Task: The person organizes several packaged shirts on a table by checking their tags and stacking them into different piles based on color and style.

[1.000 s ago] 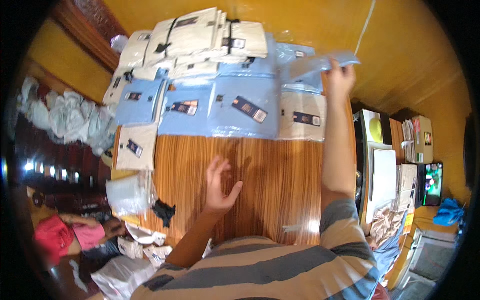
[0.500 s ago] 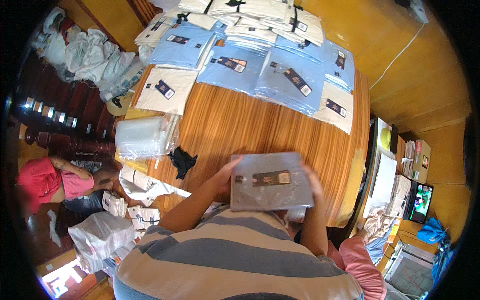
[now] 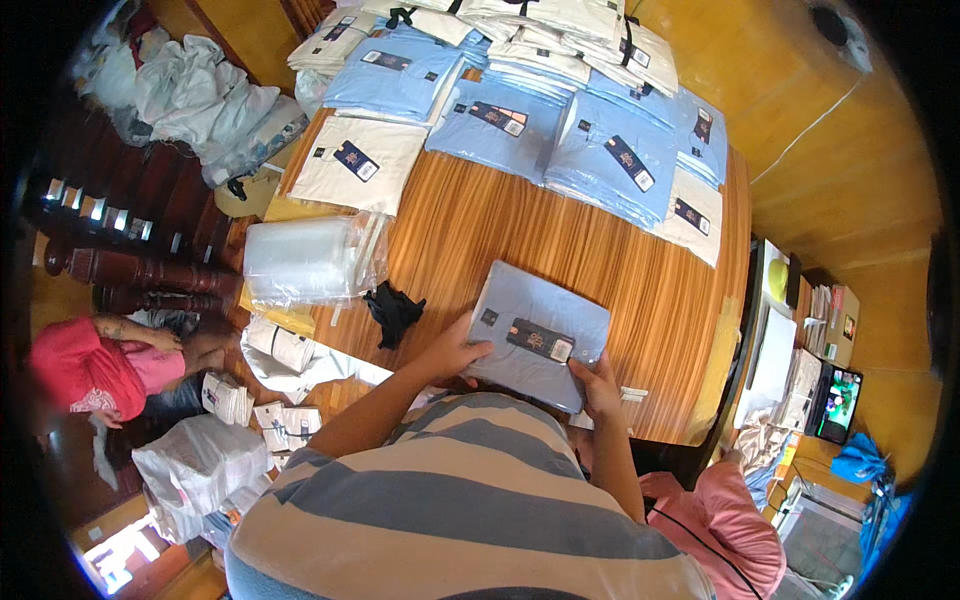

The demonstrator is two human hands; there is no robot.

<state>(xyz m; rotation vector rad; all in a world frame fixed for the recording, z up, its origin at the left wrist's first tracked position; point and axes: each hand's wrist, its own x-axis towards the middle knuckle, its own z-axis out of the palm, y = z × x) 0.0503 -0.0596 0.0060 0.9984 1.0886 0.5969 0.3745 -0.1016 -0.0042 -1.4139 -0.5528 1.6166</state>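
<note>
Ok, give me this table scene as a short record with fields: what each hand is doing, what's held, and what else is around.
left hand: grips the near left edge of the packaged shirt
right hand: grips its near right corner
packaged shirt: light blue, folded, dark tag on top, low over the wooden table
far side: rows of blue and cream shirt packs
left side: stack of clear bags, small black item

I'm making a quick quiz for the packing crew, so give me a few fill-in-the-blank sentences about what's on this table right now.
1. Both hands, the left hand and the right hand, hold one folded shirt whose colour is light ____.
2. The table under the shirt is made of ____.
3. The small crumpled cloth lying left of the held shirt is ____.
4. The stack of clear plastic bags lies at the table's ____ edge.

Missing words: blue; wood; black; left
</note>
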